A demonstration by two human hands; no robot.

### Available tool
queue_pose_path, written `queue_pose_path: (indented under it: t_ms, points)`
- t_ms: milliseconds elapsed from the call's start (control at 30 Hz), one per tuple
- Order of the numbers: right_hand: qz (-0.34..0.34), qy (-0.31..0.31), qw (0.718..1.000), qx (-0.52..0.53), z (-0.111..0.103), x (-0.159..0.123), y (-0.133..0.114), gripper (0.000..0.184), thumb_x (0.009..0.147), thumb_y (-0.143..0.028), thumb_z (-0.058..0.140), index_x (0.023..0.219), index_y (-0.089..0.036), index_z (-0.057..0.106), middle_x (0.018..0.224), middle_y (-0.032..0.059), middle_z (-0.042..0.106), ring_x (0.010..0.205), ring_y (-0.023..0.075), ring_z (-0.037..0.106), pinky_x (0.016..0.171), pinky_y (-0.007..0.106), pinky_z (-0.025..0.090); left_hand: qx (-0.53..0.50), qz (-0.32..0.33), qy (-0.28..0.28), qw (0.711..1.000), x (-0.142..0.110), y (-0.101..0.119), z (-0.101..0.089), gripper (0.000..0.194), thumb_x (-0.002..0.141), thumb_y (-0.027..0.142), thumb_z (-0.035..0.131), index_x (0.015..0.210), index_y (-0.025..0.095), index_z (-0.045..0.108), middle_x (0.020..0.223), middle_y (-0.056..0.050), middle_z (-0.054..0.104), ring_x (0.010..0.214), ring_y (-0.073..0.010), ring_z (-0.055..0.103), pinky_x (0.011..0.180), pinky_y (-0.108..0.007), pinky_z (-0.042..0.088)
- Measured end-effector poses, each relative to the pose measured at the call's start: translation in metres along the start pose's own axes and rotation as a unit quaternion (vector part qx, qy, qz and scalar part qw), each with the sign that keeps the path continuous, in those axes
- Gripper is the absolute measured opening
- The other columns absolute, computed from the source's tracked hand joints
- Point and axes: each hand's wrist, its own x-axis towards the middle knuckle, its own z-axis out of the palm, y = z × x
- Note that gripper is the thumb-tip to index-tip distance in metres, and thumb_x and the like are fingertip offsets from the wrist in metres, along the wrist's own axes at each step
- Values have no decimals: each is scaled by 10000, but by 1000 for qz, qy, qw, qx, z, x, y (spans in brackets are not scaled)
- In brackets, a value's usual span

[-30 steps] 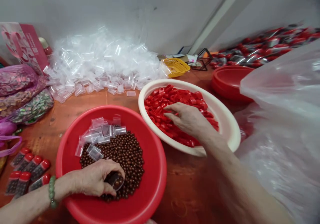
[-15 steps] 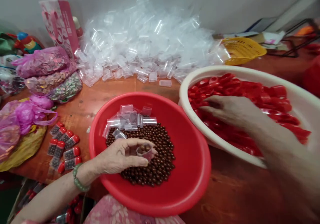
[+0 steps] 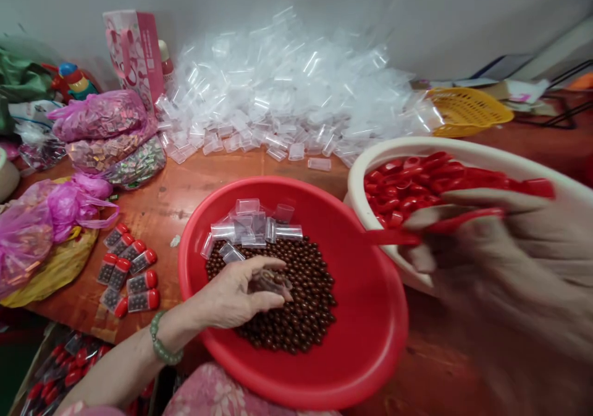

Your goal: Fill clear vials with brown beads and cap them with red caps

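The right hand [image 3: 491, 261] is blurred by motion, so I cannot tell how many red caps [image 3: 463, 221] are at its fingers. The left hand [image 3: 236, 295] covers part of the small clear tube [image 3: 271, 282], and its inside is hard to see.

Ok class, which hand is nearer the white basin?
The right hand is nearer, over the rim of the white basin. The left hand is farther off, above the red basin.
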Motion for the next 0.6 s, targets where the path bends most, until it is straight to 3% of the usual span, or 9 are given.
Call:
queue_pose_path:
  t_ms: [100,167,433,600]
  points:
    - [92,-67,981,154,25,-13,-8,285,772,-387,730,1007,-261,629,773,22,651,479,85,531,456,222,426,-4,-16,-18,1000,1,-2,-3,333,732,228,687,1042,129,615,866,-45,664,791,-123,596,735,-251,420]
    - [116,-101,971,181,34,-16,-9,254,762,-370,743,965,-253,644,762,19,664,479,72,526,449,189,423,-4,-3,-8,1000,-1,-4,-4,272,720,272,705,942,129,637,844,-37,657,782,-120,584,754,-254,414]
    - [133,-144,959,204,53,-31,-2,161,786,-401,710,862,-263,676,759,16,671,505,81,493,464,182,435,-15,12,5,1000,-7,-6,-4,309,748,368,692,931,136,602,765,-3,615,676,-87,529,662,-225,389]
    - [119,-127,964,202,60,-38,5,175,818,-418,673,890,-259,669,770,23,664,646,121,603,550,192,502,-60,6,13,998,-5,-2,-5,370,721,419,714,935,143,590,796,-21,632,709,-103,574,646,-226,413]
